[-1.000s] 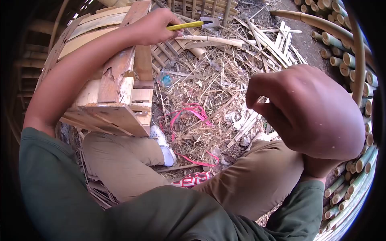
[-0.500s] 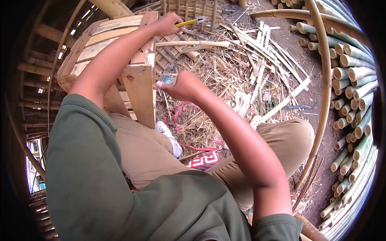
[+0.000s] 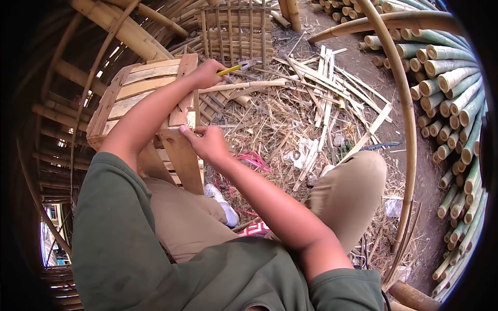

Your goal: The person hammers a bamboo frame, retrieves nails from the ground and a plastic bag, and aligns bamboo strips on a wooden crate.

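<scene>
A slatted wooden crate [image 3: 122, 106] stands in front of me on the left. My left hand [image 3: 206, 74] is above its far right corner, closed round a yellow-handled tool [image 3: 231, 69]. The tool's grey metal head points right, away from me; its exact kind is unclear. At the crate's near right corner is my right hand [image 3: 207, 144], its thumb at the top edge and its other fingers curled. Whatever lies between those fingers, if anything, is too small to make out. The wood beside the thumb looks chipped and rough.
Split bamboo strips [image 3: 324, 88] and straw litter the ground. Cut bamboo poles [image 3: 451, 83] are stacked at right, behind a curved upright pole [image 3: 404, 119]. Pink string [image 3: 253, 159] lies near my shoe [image 3: 220, 202]. A bamboo lattice [image 3: 236, 31] stands at the back.
My right hand has moved from beside the crate up to its near right corner. The view has shifted, so the crate appears lower. The tool stays in my left hand.
</scene>
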